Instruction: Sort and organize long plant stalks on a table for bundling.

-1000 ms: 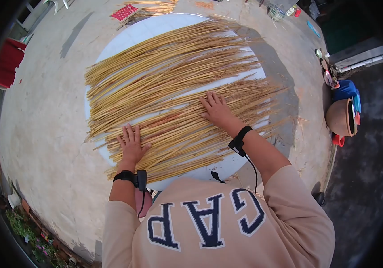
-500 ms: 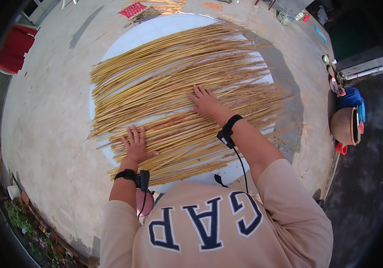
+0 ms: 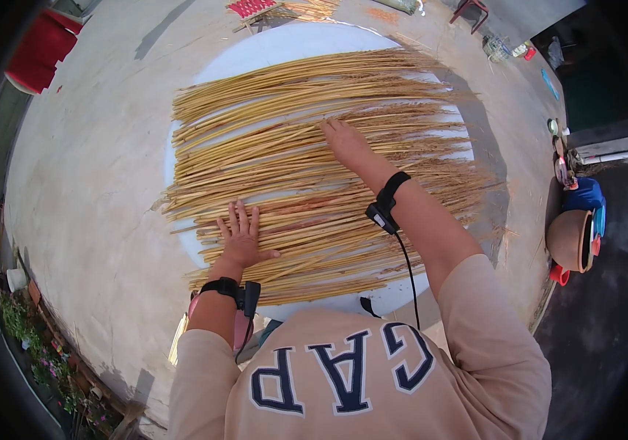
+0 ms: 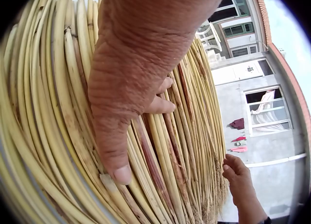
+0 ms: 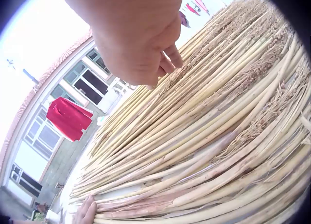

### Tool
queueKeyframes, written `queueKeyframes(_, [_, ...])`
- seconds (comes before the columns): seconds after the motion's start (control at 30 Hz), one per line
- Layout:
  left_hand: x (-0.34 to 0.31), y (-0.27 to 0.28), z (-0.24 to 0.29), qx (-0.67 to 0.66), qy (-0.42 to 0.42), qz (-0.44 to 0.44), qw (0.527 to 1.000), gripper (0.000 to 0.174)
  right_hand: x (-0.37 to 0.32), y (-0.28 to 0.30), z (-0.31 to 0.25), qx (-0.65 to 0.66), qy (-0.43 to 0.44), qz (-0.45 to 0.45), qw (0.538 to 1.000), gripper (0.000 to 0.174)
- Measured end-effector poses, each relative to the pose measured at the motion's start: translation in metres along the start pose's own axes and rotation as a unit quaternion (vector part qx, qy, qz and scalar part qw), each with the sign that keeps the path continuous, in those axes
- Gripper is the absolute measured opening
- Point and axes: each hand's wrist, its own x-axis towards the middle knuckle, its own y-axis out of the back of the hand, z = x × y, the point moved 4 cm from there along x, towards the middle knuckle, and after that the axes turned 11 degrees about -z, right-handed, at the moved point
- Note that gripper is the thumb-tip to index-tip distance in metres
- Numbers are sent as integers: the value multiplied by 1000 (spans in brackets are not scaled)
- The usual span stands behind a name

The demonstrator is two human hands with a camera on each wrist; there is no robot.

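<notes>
Long straw-coloured stalks with brown feathery ends lie in rows on a round white table [image 3: 255, 51]. In the head view the left hand [image 3: 243, 238] rests spread on the nearer stalks [image 3: 314, 220], thumb out to the right; the left wrist view has its thumb tip against a stalk. Farther across, the right hand [image 3: 347, 143] touches the upper rows [image 3: 270, 132] near their middle, its fingers bent and close together. The right wrist view shows those fingers [image 5: 170, 61] over the stalks, with no stalk plainly gripped; part of their contact is hidden.
Concrete ground [image 3: 94, 183] surrounds the table. At the right stand a clay pot [image 3: 569, 238], a blue container [image 3: 585, 194] and a red item [image 3: 559, 275]. A red cloth [image 3: 43, 48] hangs at the upper left; potted plants [image 3: 43, 352] line the lower left.
The right hand has moved from the middle rows to rows farther from the body, and its spread fingers have drawn together and bent. The left hand still rests spread on the stalks.
</notes>
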Motion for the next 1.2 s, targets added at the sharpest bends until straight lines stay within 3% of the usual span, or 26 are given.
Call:
queueKeyframes(0.03, [0,0,0,-2,-8,5,1000,120,6,3,-3,-52,26,89,994,25])
queueKeyframes(0.17, [0,-2,0,-13,-20,19,1000,121,20,-2,-3,-94,53,77,991,22])
queueKeyframes(0.27, [-2,1,0,-20,-24,28,999,121,19,-5,0,-121,31,-5,992,21])
queueKeyframes(0.53, [-2,1,0,-22,-27,30,999,119,0,22,9,-130,70,88,985,18])
queueKeyframes(0.67, [-2,4,2,-15,-22,17,1000,119,-1,8,5,-119,35,57,991,16])
queueKeyframes(0.73, [-2,3,1,-14,-21,7,1000,119,-1,-5,0,-79,16,-1,997,24])
queueKeyframes(0.87, [-2,1,1,-12,-23,25,999,119,-14,-14,-51,-47,94,42,994,45])
queueKeyframes(0.93, [-3,4,2,-10,-25,25,999,119,-22,-33,-71,-85,114,-144,979,61])
queueKeyframes(1.07, [-2,1,1,-8,-16,12,1000,119,-21,-43,-55,-66,60,-143,986,63])
queueKeyframes(1.13, [-2,2,2,-7,-17,17,1000,119,-16,-41,-45,-66,13,-81,994,65])
queueKeyframes(1.2, [-2,3,2,-4,-11,6,1000,119,-24,-43,-52,-66,42,-59,995,65])
